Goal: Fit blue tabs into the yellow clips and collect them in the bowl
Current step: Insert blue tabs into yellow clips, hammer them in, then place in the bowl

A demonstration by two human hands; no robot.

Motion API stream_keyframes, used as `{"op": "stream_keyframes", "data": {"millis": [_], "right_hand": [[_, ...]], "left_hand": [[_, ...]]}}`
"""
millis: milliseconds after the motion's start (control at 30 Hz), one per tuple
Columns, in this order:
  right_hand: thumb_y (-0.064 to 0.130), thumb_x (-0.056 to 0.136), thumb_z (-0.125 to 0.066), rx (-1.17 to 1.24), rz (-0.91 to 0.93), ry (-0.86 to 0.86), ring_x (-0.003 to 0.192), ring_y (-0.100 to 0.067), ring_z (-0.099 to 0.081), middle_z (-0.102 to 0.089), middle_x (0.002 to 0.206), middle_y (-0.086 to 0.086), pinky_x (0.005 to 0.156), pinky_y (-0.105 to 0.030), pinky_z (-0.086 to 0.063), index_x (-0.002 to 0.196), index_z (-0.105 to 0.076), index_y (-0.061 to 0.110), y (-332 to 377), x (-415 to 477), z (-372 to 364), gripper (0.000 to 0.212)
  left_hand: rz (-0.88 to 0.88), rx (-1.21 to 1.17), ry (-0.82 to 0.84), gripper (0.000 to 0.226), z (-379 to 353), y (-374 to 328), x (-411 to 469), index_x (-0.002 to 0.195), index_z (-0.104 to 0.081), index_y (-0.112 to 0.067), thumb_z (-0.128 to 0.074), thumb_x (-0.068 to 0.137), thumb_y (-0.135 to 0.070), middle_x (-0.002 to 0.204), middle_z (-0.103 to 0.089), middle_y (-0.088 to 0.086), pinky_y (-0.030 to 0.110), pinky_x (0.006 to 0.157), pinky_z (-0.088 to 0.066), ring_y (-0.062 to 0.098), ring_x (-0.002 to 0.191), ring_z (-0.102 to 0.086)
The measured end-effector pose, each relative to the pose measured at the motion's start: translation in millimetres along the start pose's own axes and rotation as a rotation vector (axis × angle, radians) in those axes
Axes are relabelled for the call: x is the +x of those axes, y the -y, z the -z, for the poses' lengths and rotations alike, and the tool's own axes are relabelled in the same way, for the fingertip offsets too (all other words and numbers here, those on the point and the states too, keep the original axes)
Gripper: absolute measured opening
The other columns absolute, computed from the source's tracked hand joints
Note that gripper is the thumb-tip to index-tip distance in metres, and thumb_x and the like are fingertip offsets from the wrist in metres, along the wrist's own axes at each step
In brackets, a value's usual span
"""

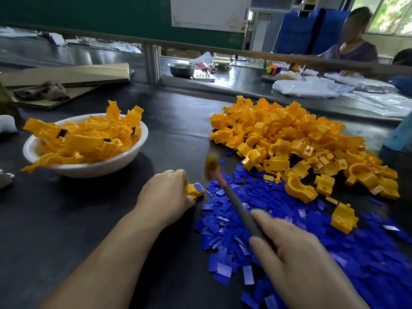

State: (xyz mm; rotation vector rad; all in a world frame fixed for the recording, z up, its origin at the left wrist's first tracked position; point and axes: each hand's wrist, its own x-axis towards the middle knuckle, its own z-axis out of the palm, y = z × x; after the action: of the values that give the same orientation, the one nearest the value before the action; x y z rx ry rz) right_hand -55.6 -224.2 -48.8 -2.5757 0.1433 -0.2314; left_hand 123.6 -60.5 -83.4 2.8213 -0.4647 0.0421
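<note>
- Dark worktop (84,219) carries everything in front of me; no writing or brand I can read anywhere, and the white board (209,10) on the far wall is too blurred to make out.
- Blue tabs (334,253) spread flat in a wide loose layer on the right of the worktop, running under my right hand and up to the foot of the yellow heap.
- Yellow clips (289,139) piled in a big heap at the right rear, spilling forward onto the blue tabs; a few lie singly among them.
- White bowl (89,168) on the left of the worktop, heaped over the rim with yellow clips; a few show a blue tab seated in them.
- My right hand (296,255) is wrapped around the grey handle of a small hammer (236,204); its head is raised above the worktop and blurred.
- My left hand (165,195) rests on the worktop, fingers pinched on one clip (195,190) with a blue tab lying in its top face; clip sits between the bowl and the tab layer, just left of the hammer head.
- Metal bowl (181,69) on the next worktop behind the rail; can't tell its contents.
- Flattened cardboard (66,76) with a grey rag (42,91) on it, far left.
</note>
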Motion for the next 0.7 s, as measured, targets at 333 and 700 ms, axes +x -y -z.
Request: {"op": "stream_keyframes", "data": {"millis": [333, 700], "right_hand": [[0.046, 0.088, -0.047, 0.001, 0.023, -0.059, 0.090, 0.012, -0.046, -0.054, 0.090, 0.023, 0.066, -0.010, -0.043, 0.099, -0.035, 0.063, -0.9, 7.4, -3.3, 0.024], [0.044, 0.090, -0.048, -0.023, 0.008, -0.062, 0.092, 0.011, -0.046, -0.056, 0.088, 0.018, 0.067, -0.012, -0.043, 0.124, -0.038, 0.050, 0.4, 12.1, -11.5, 0.036]], "left_hand": [[-0.003, -0.007, -0.008, 0.034, -0.1, 0.8, -0.4, 0.101, -0.059, -0.028, -0.073, 0.077, -0.048, 0.101, -0.061, -0.004, 0.034, 0.074, -0.052, 0.019, 0.092, -0.058], [-0.018, -0.007, -0.035, 0.034, -1.9, 2.1, 1.4, 0.100, -0.060, -0.027, -0.072, 0.076, -0.047, 0.098, -0.061, -0.005, 0.033, 0.069, -0.049, 0.019, 0.091, -0.059]]}}
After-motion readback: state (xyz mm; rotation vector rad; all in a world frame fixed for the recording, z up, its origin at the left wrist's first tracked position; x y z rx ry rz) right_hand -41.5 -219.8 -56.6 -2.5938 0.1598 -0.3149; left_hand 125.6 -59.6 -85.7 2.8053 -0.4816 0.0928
